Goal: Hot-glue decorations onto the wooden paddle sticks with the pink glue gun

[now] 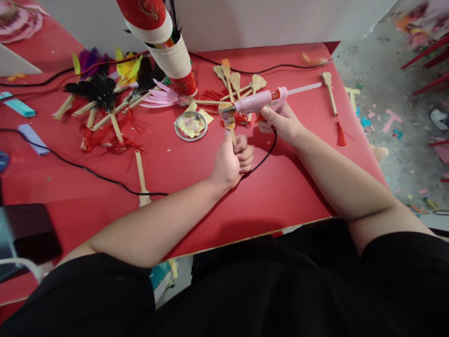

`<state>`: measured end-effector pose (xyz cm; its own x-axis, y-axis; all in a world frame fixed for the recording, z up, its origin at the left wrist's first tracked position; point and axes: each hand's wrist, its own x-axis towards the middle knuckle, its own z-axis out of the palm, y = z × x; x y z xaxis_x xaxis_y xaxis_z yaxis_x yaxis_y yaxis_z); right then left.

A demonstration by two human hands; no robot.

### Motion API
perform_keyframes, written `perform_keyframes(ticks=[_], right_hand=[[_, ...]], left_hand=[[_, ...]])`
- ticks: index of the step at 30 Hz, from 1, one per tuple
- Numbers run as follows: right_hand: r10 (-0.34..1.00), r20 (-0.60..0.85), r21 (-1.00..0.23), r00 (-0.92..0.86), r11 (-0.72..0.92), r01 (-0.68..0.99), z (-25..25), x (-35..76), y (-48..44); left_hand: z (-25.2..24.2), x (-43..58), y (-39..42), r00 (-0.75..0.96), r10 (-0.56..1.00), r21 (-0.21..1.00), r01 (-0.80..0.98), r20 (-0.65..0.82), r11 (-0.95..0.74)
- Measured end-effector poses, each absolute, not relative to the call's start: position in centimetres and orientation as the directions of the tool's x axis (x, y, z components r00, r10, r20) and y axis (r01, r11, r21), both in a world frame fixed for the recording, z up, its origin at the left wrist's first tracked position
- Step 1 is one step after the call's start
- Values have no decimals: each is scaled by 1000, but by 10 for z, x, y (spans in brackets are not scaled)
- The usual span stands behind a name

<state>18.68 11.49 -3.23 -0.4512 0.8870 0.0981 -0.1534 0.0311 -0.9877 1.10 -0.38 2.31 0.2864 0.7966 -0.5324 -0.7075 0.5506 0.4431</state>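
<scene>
My right hand (277,122) is wrapped round the grip of a pink hot glue gun (257,101), with a clear glue stick (304,89) poking out of its back. Its dark nozzle meets the wide head of a wooden fan-shaped handle (227,114), or lies just over it. My left hand (234,161) is closed around that handle's stem and holds it upright. Several bare wooden handles (235,82) with red tassels lie just beyond the gun. To the left of the held piece sits a round dish (191,125) with yellowish scraps, and a pink feather piece (164,97) beside it.
Black-feathered wooden pieces (101,96) with red tassels are heaped at the left. Stacked paper cups (173,58) stand at the back. A tasselled handle (329,91) lies near the right edge. Black cords (87,172) cross the red table (185,187); another handle (141,173) lies near my left forearm.
</scene>
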Motion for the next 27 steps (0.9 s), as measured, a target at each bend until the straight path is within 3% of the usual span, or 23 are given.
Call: perform_keyframes(ticks=[12,27], right_hand=[[883,102,-989,-458,42,-141,-34,187,115],[877,131,-989,-462,81,-126,-29,185,112]], left_hand=[[22,10,-4,311,790,399,-730,-528,554],[25,13,-4,276,800,456,-702,-532,546]])
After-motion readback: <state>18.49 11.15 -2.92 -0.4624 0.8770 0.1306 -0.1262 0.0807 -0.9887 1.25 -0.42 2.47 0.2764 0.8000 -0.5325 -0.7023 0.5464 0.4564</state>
